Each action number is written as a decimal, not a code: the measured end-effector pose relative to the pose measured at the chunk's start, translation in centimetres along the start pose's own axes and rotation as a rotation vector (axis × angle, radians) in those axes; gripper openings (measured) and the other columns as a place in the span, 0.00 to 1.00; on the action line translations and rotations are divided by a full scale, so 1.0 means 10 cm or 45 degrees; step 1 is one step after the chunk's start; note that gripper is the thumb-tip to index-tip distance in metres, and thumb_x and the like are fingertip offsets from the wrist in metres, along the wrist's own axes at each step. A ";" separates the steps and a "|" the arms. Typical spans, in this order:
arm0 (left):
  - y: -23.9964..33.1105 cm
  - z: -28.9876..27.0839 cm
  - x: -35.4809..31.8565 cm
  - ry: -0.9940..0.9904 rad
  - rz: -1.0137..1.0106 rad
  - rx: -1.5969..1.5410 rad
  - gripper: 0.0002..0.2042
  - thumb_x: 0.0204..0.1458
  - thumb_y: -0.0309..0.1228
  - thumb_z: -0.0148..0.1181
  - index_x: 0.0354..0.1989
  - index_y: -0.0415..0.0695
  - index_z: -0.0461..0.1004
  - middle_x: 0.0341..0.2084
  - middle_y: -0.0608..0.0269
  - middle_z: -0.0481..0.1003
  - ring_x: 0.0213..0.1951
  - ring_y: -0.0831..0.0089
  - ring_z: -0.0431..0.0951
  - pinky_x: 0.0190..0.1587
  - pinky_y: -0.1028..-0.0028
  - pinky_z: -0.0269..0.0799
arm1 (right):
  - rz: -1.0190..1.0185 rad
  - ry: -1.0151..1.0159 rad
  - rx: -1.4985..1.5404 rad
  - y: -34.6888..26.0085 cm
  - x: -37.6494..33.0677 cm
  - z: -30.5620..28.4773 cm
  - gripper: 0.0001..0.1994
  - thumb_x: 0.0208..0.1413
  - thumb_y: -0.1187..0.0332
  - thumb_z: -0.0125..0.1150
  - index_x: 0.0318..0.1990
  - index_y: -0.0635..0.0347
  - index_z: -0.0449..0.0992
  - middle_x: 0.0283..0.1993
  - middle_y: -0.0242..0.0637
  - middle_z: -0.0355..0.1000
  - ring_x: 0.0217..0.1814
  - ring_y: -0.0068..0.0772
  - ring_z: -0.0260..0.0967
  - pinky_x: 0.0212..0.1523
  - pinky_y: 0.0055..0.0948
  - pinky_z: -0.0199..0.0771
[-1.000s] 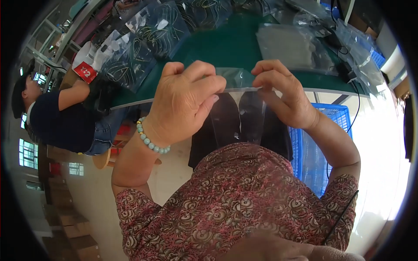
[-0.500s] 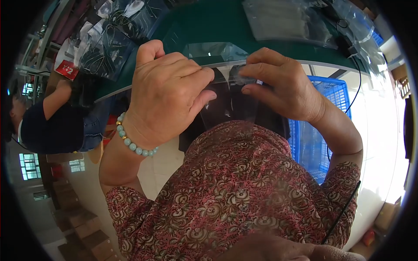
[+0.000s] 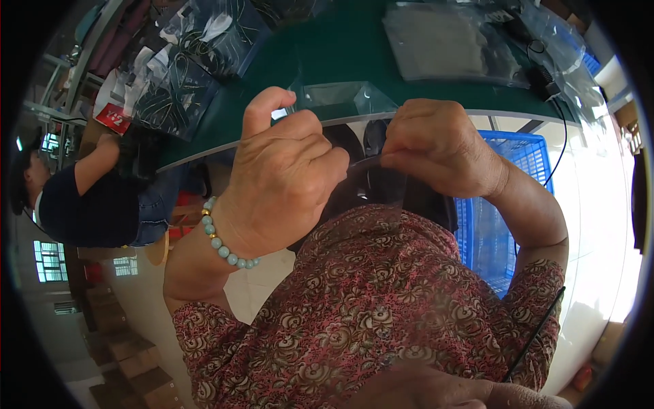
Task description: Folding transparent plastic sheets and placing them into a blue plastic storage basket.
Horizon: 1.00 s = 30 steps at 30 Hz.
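A clear plastic bag (image 3: pixel 337 95) is stretched between my hands at the near edge of the green table. My left hand (image 3: pixel 286 167), with a beaded bracelet on its wrist, pinches one side of it, the forefinger bent up and away. On the other side, my right hand (image 3: pixel 436 146) has its fingers curled and pressed onto the film. Part of the bag is hard to make out, since my dark clothing shows through it. Fingers hide the exact points of grip.
Bagged dark cables (image 3: pixel 177 85) lie on the green table (image 3: pixel 320 44) at far left. A stack of clear bags (image 3: pixel 449 48) lies far right, beside a black adapter (image 3: pixel 543 82) with a cord. Below stands a blue crate (image 3: pixel 507 204). Another person (image 3: pixel 95 191) sits at left.
My left hand has shifted right and nearer to me, its thumb closing in. My right hand's fingers have closed tighter on the bag. The film has been drawn nearer between them.
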State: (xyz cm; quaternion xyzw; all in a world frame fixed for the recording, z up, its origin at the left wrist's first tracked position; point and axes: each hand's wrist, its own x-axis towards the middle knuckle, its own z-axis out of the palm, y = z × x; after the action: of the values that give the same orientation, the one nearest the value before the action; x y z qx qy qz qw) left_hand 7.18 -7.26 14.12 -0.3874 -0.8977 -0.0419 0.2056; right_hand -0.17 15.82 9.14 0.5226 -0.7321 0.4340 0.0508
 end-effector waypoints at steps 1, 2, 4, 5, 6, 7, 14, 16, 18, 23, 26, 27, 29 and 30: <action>-0.02 0.02 -0.01 0.029 0.012 0.065 0.07 0.40 0.28 0.70 0.24 0.46 0.76 0.16 0.69 0.70 0.32 0.70 0.74 0.58 0.55 0.55 | -0.063 0.017 -0.032 0.03 0.05 0.00 0.05 0.44 0.77 0.69 0.28 0.62 0.78 0.28 0.39 0.73 0.33 0.43 0.71 0.34 0.37 0.70; -0.06 0.08 -0.03 0.000 0.005 0.030 0.07 0.39 0.27 0.70 0.23 0.46 0.75 0.15 0.70 0.69 0.31 0.71 0.73 0.63 0.53 0.53 | -0.052 0.028 -0.039 0.07 0.04 0.01 0.05 0.44 0.77 0.70 0.27 0.62 0.78 0.28 0.39 0.73 0.32 0.44 0.70 0.34 0.38 0.70; -0.07 0.17 -0.07 -0.035 -0.009 0.023 0.07 0.38 0.27 0.69 0.22 0.46 0.74 0.14 0.71 0.68 0.31 0.74 0.73 0.69 0.50 0.48 | -0.096 0.039 -0.059 0.18 0.06 0.03 0.05 0.44 0.76 0.70 0.27 0.61 0.78 0.27 0.38 0.72 0.32 0.44 0.70 0.33 0.38 0.69; -0.03 0.17 -0.09 -0.047 -0.006 0.031 0.07 0.37 0.27 0.69 0.22 0.47 0.74 0.14 0.71 0.68 0.31 0.75 0.73 0.72 0.48 0.45 | -0.069 0.008 -0.009 0.17 0.03 0.04 0.05 0.44 0.76 0.70 0.27 0.61 0.78 0.27 0.38 0.72 0.32 0.45 0.70 0.34 0.38 0.69; 0.00 0.14 -0.10 -0.043 0.014 0.105 0.08 0.37 0.29 0.70 0.22 0.47 0.74 0.13 0.73 0.67 0.30 0.75 0.73 0.72 0.47 0.46 | -0.040 -0.025 0.041 0.16 0.02 0.02 0.05 0.44 0.76 0.70 0.28 0.60 0.78 0.27 0.38 0.72 0.33 0.45 0.71 0.35 0.39 0.70; 0.04 0.10 -0.11 -0.031 0.015 0.121 0.08 0.37 0.29 0.70 0.22 0.47 0.74 0.13 0.73 0.67 0.30 0.75 0.73 0.72 0.47 0.46 | -0.057 -0.024 0.030 0.14 0.02 -0.01 0.05 0.44 0.76 0.70 0.28 0.60 0.78 0.27 0.38 0.72 0.33 0.45 0.71 0.35 0.39 0.70; -0.49 -0.30 -0.20 0.419 0.125 -0.456 0.48 0.31 0.63 0.74 0.58 0.41 0.69 0.56 0.47 0.70 0.62 0.57 0.69 0.66 0.55 0.58 | -0.277 -0.185 0.226 -0.03 -0.02 -0.21 0.05 0.47 0.75 0.71 0.31 0.58 0.80 0.31 0.34 0.76 0.36 0.41 0.74 0.51 0.44 0.72; -0.76 -0.31 -0.31 0.245 -0.030 -0.696 0.49 0.32 0.61 0.75 0.60 0.39 0.68 0.56 0.50 0.70 0.61 0.59 0.69 0.66 0.58 0.58 | -0.393 -0.195 0.214 -0.06 -0.03 -0.22 0.07 0.47 0.76 0.71 0.34 0.59 0.81 0.34 0.33 0.76 0.38 0.40 0.75 0.54 0.45 0.71; -0.91 -0.22 -0.50 0.078 -0.213 -0.938 0.49 0.33 0.58 0.76 0.62 0.38 0.66 0.57 0.52 0.70 0.61 0.62 0.70 0.66 0.61 0.58 | -0.445 -0.190 0.191 -0.04 0.01 -0.20 0.07 0.47 0.77 0.71 0.35 0.60 0.81 0.34 0.34 0.76 0.38 0.41 0.75 0.55 0.45 0.71; -1.02 -0.09 -0.52 0.126 -0.477 -1.080 0.50 0.36 0.47 0.78 0.66 0.35 0.60 0.56 0.61 0.67 0.48 0.72 0.66 0.52 0.74 0.63 | -0.502 -0.173 0.084 -0.02 0.05 -0.22 0.09 0.45 0.77 0.71 0.36 0.61 0.80 0.35 0.37 0.75 0.38 0.41 0.74 0.54 0.47 0.72; -1.17 -0.10 -0.56 0.075 -0.549 -1.109 0.49 0.37 0.46 0.78 0.66 0.36 0.60 0.53 0.66 0.67 0.44 0.74 0.62 0.47 0.76 0.61 | -0.555 -0.151 0.043 -0.07 0.09 -0.23 0.10 0.43 0.77 0.72 0.36 0.62 0.80 0.36 0.37 0.75 0.39 0.41 0.74 0.54 0.48 0.72; -1.19 -0.10 -0.60 0.008 -0.629 -1.153 0.49 0.37 0.46 0.78 0.67 0.36 0.60 0.52 0.67 0.68 0.44 0.75 0.62 0.47 0.77 0.61 | -0.578 -0.145 0.008 -0.09 0.09 -0.23 0.11 0.43 0.77 0.72 0.36 0.61 0.80 0.36 0.36 0.75 0.39 0.41 0.74 0.54 0.48 0.72; -1.20 -0.09 -0.63 -0.025 -0.626 -1.197 0.37 0.40 0.42 0.77 0.59 0.39 0.68 0.47 0.66 0.69 0.44 0.75 0.63 0.47 0.77 0.61 | -0.613 -0.132 -0.032 -0.08 0.13 -0.25 0.11 0.42 0.77 0.72 0.36 0.61 0.80 0.37 0.36 0.74 0.39 0.41 0.74 0.54 0.48 0.72; -1.21 -0.03 -0.69 0.038 -0.515 -1.160 0.29 0.42 0.39 0.76 0.51 0.41 0.72 0.46 0.65 0.69 0.44 0.74 0.64 0.48 0.76 0.61 | -0.593 -0.118 -0.060 -0.06 0.14 -0.26 0.11 0.41 0.78 0.72 0.36 0.60 0.80 0.37 0.35 0.74 0.40 0.42 0.74 0.55 0.48 0.72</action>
State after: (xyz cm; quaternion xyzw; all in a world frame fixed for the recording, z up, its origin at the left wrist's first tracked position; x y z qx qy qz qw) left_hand 2.93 -20.42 12.68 -0.2555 -0.8423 -0.4743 0.0161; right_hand -1.33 16.60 11.84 0.6953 -0.6034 0.3689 0.1282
